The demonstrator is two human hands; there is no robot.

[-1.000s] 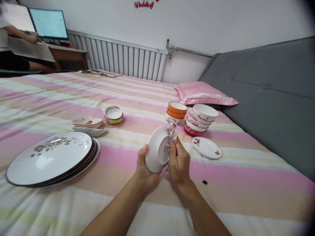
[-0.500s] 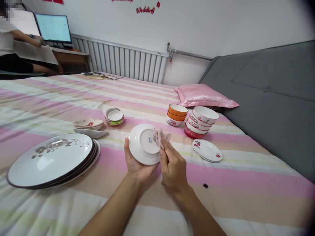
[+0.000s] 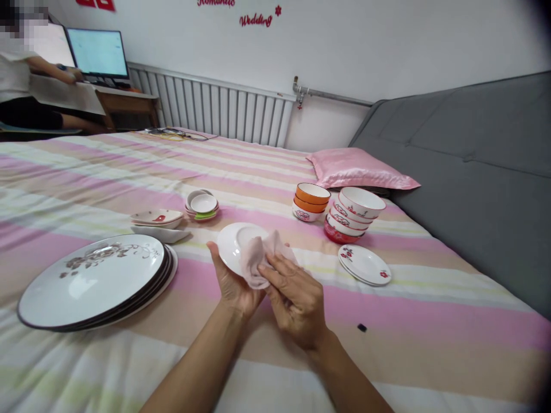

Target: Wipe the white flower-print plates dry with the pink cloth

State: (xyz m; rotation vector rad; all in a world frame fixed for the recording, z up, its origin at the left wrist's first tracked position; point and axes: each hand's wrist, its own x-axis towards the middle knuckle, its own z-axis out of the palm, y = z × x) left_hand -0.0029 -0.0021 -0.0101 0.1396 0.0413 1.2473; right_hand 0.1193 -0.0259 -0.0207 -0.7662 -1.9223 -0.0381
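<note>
A small white plate [image 3: 230, 244], its underside facing me, rests in my left hand [image 3: 235, 289], which grips it by the lower left rim with the thumb at the edge. My right hand [image 3: 297, 295] presses a pale pink cloth [image 3: 256, 261] against the plate's lower right part. The cloth covers the mark on the plate's base and much of its right side. The right fingers lie over the cloth, holding it to the plate. Both hands are above the striped bedspread [image 3: 275, 367].
Left lies a stack of large plates [image 3: 99, 287], with oval dishes [image 3: 157, 218] and small bowls [image 3: 203, 203] behind. To the right stand orange bowls [image 3: 312, 195], patterned bowls [image 3: 359, 206] and flowered plates [image 3: 365, 267]. A pink pillow [image 3: 361, 166] lies behind; a person [image 3: 17, 74] sits far left.
My right hand has spread the cloth across the plate's base, flattening its fingers and covering the mark that showed before. The plate has shifted slightly left and tilted.
</note>
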